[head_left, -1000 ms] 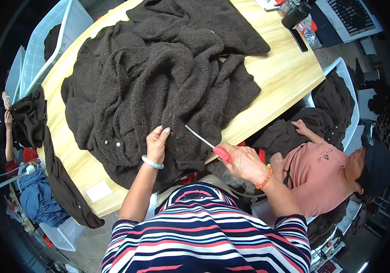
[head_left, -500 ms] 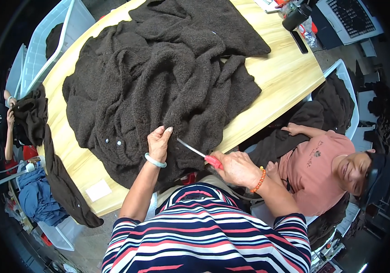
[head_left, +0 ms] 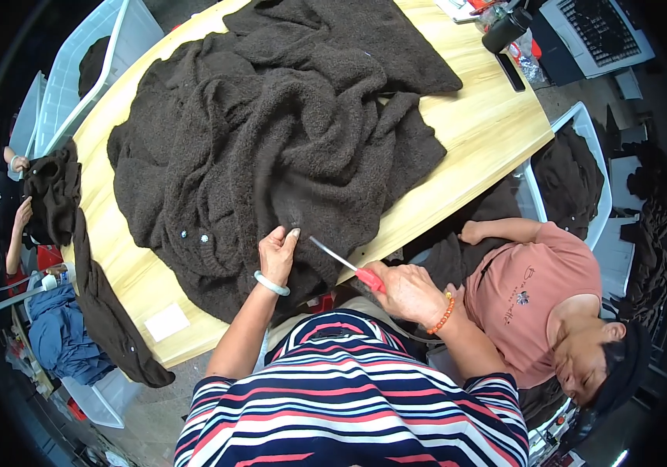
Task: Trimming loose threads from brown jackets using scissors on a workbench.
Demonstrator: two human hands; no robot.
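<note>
The left hand has thumb and fingertips pinched together on the brown knit, right of the frame's lower centre. The right hand is closed around the red handle of a tool, whose thin metal shaft slants up and left, its tip near the left fingertips. The knit lies heaped from the centre to the top of the frame, two small buttons at its lower left, on a pale wooden table. A white card sits lower left; a black bottle and a phone, upper right. Beyond the table, a co-worker in pink is at right, near a bin of dark cloth; another bin stands upper left.
</note>
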